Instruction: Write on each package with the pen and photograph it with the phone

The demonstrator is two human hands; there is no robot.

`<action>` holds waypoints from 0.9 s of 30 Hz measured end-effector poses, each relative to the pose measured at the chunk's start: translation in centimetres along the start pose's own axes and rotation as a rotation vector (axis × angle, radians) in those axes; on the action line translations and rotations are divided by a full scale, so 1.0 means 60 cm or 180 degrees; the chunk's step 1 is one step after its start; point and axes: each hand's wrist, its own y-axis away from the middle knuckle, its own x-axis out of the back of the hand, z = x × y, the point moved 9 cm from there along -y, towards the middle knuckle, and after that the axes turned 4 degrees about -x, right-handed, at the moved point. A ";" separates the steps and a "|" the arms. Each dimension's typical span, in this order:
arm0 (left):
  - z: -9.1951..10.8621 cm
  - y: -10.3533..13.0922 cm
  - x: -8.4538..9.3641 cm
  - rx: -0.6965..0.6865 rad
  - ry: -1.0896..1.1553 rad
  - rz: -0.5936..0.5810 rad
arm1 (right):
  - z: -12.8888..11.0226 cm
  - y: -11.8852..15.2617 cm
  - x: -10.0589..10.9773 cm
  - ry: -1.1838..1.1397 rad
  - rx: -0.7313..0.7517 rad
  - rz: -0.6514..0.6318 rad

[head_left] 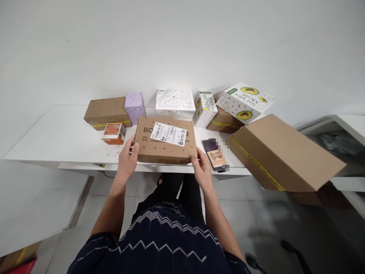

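A brown cardboard box (144, 142) with a white shipping label (169, 134) on its top is held between my two hands at the front of the white table. My left hand (128, 158) grips its left end, thumb on the near corner and fingers along the side. At the opposite end my right hand (202, 167) is closed round the near right corner. The undersides of both grips are hidden. Left of the box stands a small orange box (113, 134). To the right lies a phone (213, 155) with a picture on its back.
Along the wall stand a brown carton (105, 110), a purple box (135, 106), a white box (175, 104) and an avocado-printed box (204, 108). Another avocado-printed box (245, 101) rests tilted on a brown carton (224, 121). A large carton (288, 152) juts past the table's right front edge.
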 end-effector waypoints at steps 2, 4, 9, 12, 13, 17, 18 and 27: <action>-0.014 0.002 -0.018 0.0082 -0.0025 -0.0140 | 0.013 0.004 -0.006 0.0048 -0.0094 0.0060; -0.032 0.008 -0.036 0.0167 -0.0044 -0.0177 | 0.030 0.010 -0.010 0.0078 -0.0200 0.0152; -0.045 0.017 -0.054 0.0205 -0.0098 -0.0112 | 0.051 0.021 -0.016 0.0020 -0.0328 0.0212; -0.044 0.016 -0.054 0.0236 -0.0083 -0.0161 | 0.050 0.022 -0.014 0.0020 -0.0336 0.0194; -0.046 0.015 -0.054 0.0261 -0.0077 -0.0171 | 0.049 0.021 -0.012 0.0009 -0.0325 0.0170; -0.041 0.018 -0.038 0.0138 -0.0266 0.0165 | 0.067 0.000 0.015 -0.0089 -0.0447 0.0277; -0.029 0.022 -0.028 -0.0041 -0.0404 0.0382 | 0.074 -0.009 0.027 0.0054 -0.0497 0.0393; 0.165 0.123 -0.075 -0.2632 -0.0685 0.0724 | 0.118 -0.072 -0.032 0.3257 -0.1149 -0.0872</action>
